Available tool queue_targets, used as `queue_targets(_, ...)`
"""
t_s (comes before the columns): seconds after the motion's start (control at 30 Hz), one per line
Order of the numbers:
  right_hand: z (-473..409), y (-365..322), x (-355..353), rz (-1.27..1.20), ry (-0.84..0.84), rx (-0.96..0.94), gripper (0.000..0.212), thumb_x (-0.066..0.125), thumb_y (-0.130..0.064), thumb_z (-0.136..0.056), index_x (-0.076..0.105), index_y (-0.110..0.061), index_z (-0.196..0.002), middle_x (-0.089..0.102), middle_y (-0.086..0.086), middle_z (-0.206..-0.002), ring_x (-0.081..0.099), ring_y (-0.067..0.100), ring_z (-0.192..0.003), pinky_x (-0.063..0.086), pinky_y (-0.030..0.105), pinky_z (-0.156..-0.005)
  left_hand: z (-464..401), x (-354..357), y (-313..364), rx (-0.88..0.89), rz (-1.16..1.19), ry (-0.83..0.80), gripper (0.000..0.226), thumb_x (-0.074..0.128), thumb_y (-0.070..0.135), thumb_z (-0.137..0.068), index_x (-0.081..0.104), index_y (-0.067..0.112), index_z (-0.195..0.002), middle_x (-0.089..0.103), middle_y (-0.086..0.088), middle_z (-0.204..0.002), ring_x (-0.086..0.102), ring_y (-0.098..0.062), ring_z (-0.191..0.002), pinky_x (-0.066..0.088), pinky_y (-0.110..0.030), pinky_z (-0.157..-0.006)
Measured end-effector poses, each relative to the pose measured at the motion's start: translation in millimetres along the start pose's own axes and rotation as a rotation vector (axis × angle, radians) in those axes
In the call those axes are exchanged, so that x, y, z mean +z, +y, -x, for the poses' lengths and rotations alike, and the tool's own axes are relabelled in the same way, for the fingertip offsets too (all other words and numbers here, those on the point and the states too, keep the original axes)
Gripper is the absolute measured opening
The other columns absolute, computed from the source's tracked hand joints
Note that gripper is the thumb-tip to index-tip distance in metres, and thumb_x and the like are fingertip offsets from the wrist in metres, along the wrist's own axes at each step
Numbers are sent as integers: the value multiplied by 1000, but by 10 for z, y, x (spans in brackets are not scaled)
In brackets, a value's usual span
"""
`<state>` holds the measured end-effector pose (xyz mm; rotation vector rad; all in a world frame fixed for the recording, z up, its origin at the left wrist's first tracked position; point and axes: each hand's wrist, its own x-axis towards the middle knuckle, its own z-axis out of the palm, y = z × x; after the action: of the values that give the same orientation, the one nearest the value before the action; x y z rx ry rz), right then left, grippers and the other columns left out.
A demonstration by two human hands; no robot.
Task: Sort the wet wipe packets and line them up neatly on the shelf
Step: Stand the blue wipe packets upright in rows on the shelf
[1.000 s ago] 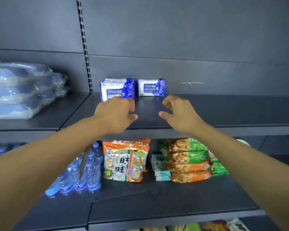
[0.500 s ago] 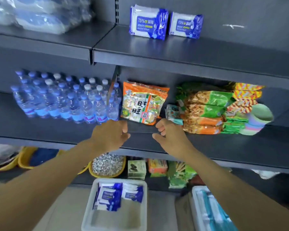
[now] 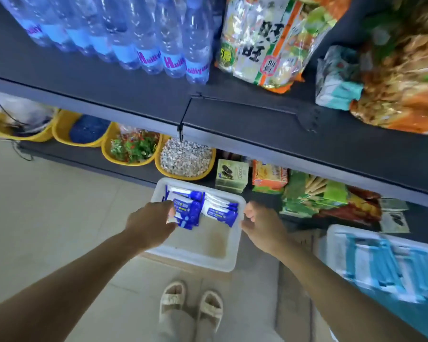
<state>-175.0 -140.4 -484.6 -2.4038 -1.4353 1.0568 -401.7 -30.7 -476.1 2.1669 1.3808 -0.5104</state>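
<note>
The view looks steeply down a dark grey shelf (image 3: 257,124) unit to a pale tiled floor (image 3: 47,218). On the floor sits a white bin (image 3: 198,257), and the blue-and-white wet wipe packets (image 3: 195,208) lie bunched at its far end, leaving its near part bare. The left hand (image 3: 151,224) reaches into the bin with its fingers against the left packets; whether they have closed on one cannot be told. The right hand (image 3: 262,225) hovers just beside the bin's right rim, fingers loosely curled, holding nothing. Above, the shelf carries water bottles (image 3: 143,38), an orange snack bag (image 3: 269,43) and more bagged snacks (image 3: 400,80). The lowest level holds 4 yellow baskets (image 3: 183,159) and boxed goods (image 3: 230,175). A second bin (image 3: 381,262) with light-blue items stands to the right. 2 slippered feet (image 3: 190,307) stand below the bin.
</note>
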Motion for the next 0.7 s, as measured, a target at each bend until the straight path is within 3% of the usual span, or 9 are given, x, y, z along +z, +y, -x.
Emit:
queue_targets(0.13,-454,264,579,69,-26,37,28,56,-22,-90,52,-7,-112,59,12,-113,56,28,-106,41,30,-77,-406,559,-258,8,-16,-10,33,59,37,-89,49,24,-118,58,6,-121,55,-15,-109,48,-31,-85)
queue_targets(0.33,-1231,552,1478,158,52,33,38,59,-18,-85,49,-8,-120,53,12,-123,50,29,-113,43,33,-85,-1149,1266,-605,31,-59,36,46,64,31,-86,44,18,-125,54,-1,-127,54,-16,-112,49,-31,-84)
queue_targets(0.43,-1517,663,1903,306,149,48,47,65,-15,-78,49,-7,-122,50,14,-122,46,34,-117,41,39,-90,-1454,1565,-758,51,-87,87,49,66,28,-85,43,15,-126,52,-5,-127,53,-18,-111,49,-31,-82)
queue_targets(0.53,-1740,791,2278,440,325,34,54,78,-8,-55,59,-3,-106,57,20,-104,55,41,-97,46,41,-79,-1751,1787,-873,84,-113,160,53,69,26,-82,45,12,-126,50,-8,-128,49,-23,-114,46,-34,-85)
queue_targets(0.7,-1924,924,2509,597,510,32,62,78,-6,-42,56,-3,-100,54,19,-95,49,35,-90,30,42,-79,-2183,1934,-880,223,-170,237,62,73,26,-77,46,13,-131,42,-7,-141,36,-26,-131,31,-40,-103)
